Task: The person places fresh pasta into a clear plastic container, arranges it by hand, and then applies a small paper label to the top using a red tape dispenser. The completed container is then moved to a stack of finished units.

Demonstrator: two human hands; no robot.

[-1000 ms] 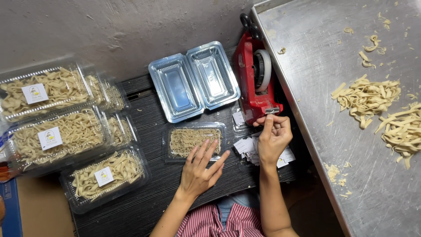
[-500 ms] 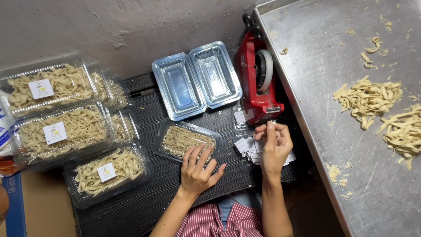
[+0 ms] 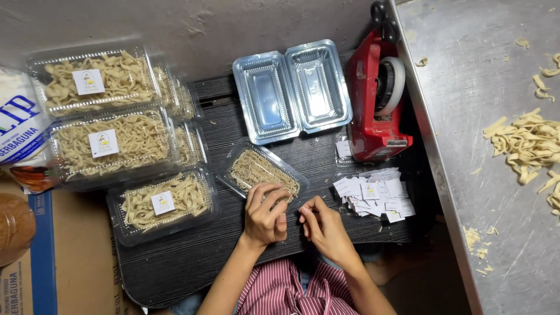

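Note:
A small closed clear container of thin noodles lies tilted on the black board. My left hand curls its fingers over the container's near end and grips it. Beside it, my right hand has thumb and fingertips pinched together, apparently on a small piece of clear tape that is too small to make out. The red tape dispenser stands behind the right hand. A pile of small white labels lies just right of that hand.
An empty open clear container sits at the back. Three labelled noodle containers are stacked at the left, over others. A steel table with loose noodles borders the right. A cardboard box and a bag lie far left.
My right hand left the tape dispenser and came back beside my left hand. My left hand went from spread flat over the container to curled on its near end. The container turned slightly.

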